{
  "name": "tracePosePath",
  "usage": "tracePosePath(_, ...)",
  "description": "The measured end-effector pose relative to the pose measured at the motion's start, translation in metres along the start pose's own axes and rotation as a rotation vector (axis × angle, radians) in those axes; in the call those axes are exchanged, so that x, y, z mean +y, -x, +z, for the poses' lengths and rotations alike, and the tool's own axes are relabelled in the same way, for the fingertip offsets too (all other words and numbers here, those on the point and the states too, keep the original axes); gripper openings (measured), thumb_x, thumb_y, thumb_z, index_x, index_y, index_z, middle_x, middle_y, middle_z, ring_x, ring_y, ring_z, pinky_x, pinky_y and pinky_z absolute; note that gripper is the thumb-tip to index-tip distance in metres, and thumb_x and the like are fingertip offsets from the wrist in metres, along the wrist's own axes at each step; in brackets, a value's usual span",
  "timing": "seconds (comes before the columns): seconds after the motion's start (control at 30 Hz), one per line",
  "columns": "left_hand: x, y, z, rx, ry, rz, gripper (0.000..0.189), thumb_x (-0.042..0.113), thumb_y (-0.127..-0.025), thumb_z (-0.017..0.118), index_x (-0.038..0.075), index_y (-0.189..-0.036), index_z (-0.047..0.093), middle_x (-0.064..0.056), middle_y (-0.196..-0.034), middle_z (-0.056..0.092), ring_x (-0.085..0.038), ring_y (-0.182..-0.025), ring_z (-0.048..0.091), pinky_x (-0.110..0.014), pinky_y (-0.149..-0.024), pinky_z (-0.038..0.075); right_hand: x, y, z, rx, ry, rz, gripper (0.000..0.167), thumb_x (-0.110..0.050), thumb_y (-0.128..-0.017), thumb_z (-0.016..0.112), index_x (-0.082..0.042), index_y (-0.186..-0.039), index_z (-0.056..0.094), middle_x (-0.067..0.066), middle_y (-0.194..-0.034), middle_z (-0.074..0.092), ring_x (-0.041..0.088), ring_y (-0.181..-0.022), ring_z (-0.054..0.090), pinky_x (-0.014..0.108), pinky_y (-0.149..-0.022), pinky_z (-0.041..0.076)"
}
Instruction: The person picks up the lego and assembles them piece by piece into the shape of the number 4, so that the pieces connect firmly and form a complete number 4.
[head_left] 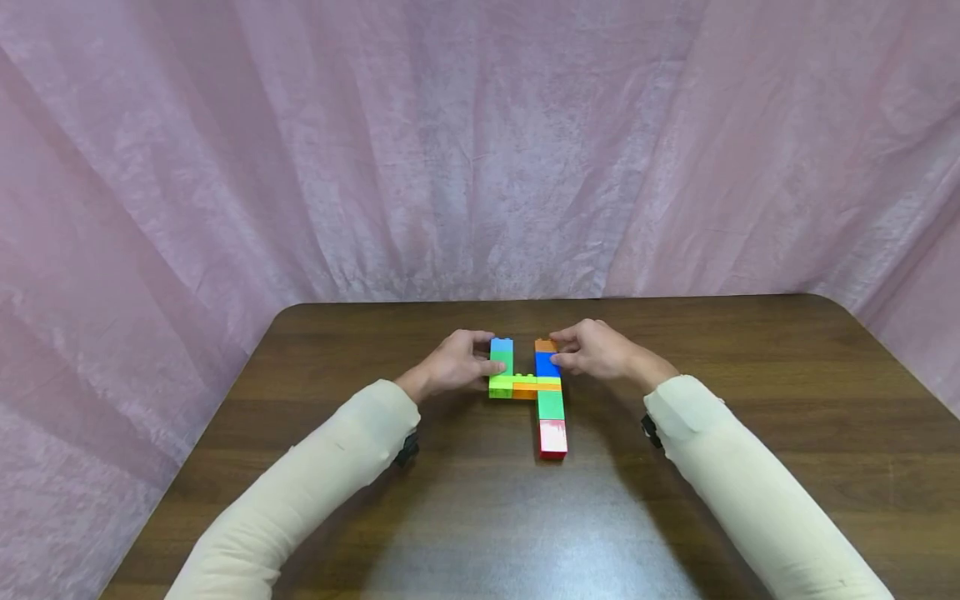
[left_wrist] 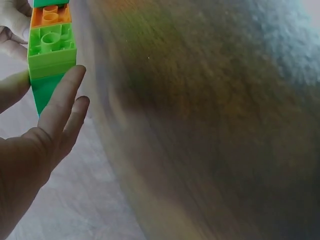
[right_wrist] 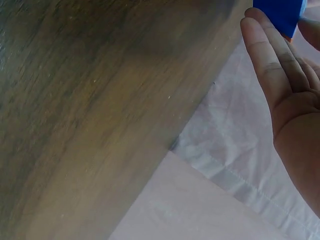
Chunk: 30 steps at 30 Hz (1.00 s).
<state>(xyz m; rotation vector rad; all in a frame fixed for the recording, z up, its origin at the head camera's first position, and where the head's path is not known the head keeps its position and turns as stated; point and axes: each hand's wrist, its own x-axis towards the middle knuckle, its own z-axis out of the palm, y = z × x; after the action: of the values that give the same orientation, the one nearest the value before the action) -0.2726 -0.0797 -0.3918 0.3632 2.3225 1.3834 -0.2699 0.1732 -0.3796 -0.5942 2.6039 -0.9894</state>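
Observation:
Joined toy building bricks form a flat figure shaped like a 4 on the table. Its left column has a light blue brick above a green brick. A lime brick and an orange brick make the crossbar. My left hand holds the left column between thumb and fingers; in the left wrist view the lime brick's hollow underside shows. My right hand pinches the right column at its blue brick, just below an orange top brick. A green brick and a red brick extend toward me.
The brown wooden table has rounded far corners. A pink curtain hangs behind its far edge. Both forearms, in cream sleeves, reach in from the near side, with a dark wrist device below the left cuff.

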Motion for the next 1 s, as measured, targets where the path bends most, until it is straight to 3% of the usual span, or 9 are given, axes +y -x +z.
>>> tracePosePath(0.2,-0.001,-0.001,0.002,0.01,-0.038,-0.027,0.065,0.008,-0.095,0.069,-0.002,-0.151,0.038,-0.021,-0.144,0.049,-0.025,-0.108,0.064,-0.034,-0.077,0.059,0.001,0.0,0.004,0.023,0.019,0.01,0.051,-0.009,-0.095,0.069,0.014,-0.137,0.05,0.026,-0.119,0.066,0.028,-0.094,0.073,0.037,-0.08,0.058)
tracePosePath(0.53,-0.001,0.001,0.003,0.022,-0.05,-0.07,0.064,0.008,-0.096,0.068,-0.003,-0.151,0.037,-0.022,-0.148,0.047,-0.029,-0.124,0.057,-0.034,-0.079,0.059,-0.001,-0.003,0.011,0.059,0.103,0.011,0.049,-0.014,-0.095,0.07,0.01,-0.135,0.056,0.021,-0.116,0.069,0.027,-0.103,0.07,0.038,-0.086,0.057)
tracePosePath(1.0,-0.006,0.0,0.009,0.019,-0.09,-0.088,0.063,0.008,-0.096,0.067,-0.005,-0.15,0.038,-0.024,-0.145,0.048,-0.028,-0.118,0.061,-0.032,-0.074,0.059,0.006,-0.004,0.019,0.064,0.147,0.015,0.043,-0.013,-0.095,0.069,0.01,-0.13,0.06,0.019,-0.112,0.072,0.026,-0.1,0.069,0.038,-0.086,0.056)
